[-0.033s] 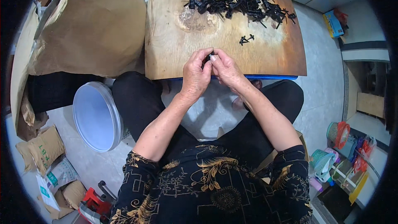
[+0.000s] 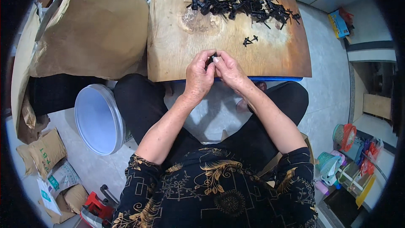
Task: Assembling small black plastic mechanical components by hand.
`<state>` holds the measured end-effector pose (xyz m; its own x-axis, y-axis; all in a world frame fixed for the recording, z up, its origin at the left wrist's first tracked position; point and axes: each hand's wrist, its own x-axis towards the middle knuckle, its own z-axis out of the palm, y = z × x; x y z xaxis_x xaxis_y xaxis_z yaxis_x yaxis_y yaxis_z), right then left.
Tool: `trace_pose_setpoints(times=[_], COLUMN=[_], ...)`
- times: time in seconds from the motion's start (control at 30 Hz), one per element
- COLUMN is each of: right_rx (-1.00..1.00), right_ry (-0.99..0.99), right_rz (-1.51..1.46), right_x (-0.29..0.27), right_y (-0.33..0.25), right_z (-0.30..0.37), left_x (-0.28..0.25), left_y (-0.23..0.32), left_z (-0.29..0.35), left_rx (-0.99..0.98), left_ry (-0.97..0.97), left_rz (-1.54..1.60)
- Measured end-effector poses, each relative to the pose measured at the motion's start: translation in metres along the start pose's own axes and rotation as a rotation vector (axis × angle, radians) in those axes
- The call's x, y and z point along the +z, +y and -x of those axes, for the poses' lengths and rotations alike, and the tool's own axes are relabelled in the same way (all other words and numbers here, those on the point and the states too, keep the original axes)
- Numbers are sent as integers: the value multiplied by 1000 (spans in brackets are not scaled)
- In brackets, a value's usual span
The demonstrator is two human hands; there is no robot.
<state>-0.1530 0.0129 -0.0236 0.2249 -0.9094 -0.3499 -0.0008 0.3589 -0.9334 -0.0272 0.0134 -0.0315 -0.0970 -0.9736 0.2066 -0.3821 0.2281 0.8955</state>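
Just over the near edge of the wooden board, my two hands meet around a small black plastic part [image 2: 209, 61], mostly hidden by the fingers. My left hand [image 2: 201, 71] is closed on it with bent fingers. The thumb and fingers of my right hand [image 2: 228, 68] pinch the same part from the other side. Beyond them lie a few small black pieces [image 2: 250, 41], shaped like little pegs with crossbars. A heap of black plastic parts with thin rods [image 2: 240, 5] spreads along the far side of the board.
The wooden board [image 2: 168, 46] lies before my knees. To its left stand a large brown paper sack [image 2: 93, 25] and a white round bucket [image 2: 99, 120]. Packed bags [image 2: 46, 152] and a red tool [image 2: 96, 211] sit lower left; baskets and plastic bags [image 2: 346, 137] lie right.
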Motion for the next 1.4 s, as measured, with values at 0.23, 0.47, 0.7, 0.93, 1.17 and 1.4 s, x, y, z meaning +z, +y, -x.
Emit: trace_pose_setpoints(times=[0.23,0.47,0.7,0.93,1.17,1.4], right_rx=[-244,-109,-83,-41,-17,-29], right_ry=[53,-24,-88,-181,-184,-67], right_rz=[349,-3,-165,-177,-89,-29], right_x=[-15,-23,-24,-26,-28,-16], right_y=[11,-14,-25,-18,-11,-14], right_z=[-13,15,25,24,24,28], left_x=[-15,-32,-39,-37,-30,-26], left_y=[15,16,23,22,28,27], left_z=[-12,-11,-4,2,6,3], left_rx=[-319,-575,-569,-492,-413,-346], left_ry=[-64,-104,-336,-459,-503,-433], left_rz=[493,848,1001,916,556,428])
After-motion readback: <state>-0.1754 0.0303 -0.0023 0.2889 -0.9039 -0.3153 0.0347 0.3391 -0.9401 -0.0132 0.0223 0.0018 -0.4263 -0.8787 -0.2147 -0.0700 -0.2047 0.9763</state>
